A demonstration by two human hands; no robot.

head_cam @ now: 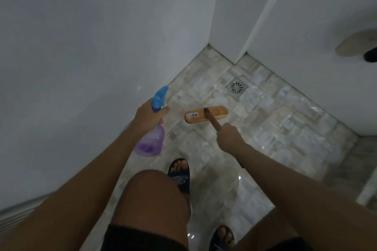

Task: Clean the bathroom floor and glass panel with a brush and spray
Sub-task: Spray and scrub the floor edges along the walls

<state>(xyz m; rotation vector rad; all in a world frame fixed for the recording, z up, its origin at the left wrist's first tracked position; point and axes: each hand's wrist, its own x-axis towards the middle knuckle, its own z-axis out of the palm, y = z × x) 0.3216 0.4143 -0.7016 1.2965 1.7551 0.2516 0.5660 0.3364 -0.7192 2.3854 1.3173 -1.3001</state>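
Gripping the neck of a purple spray bottle [152, 138] with a blue nozzle, the left hand [148, 117] curls its fingers round it and holds it above the tiled floor [275, 120] near the white wall [81, 47]. The right hand [228, 137] closes in a fist round the handle of a wooden brush [206, 115], whose head rests on the tiles just short of the metal drain [236, 87]. Both feet wear dark sandals [180, 175].

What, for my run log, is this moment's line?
left hand holds spray bottle | right hand grips brush | brush on floor near drain
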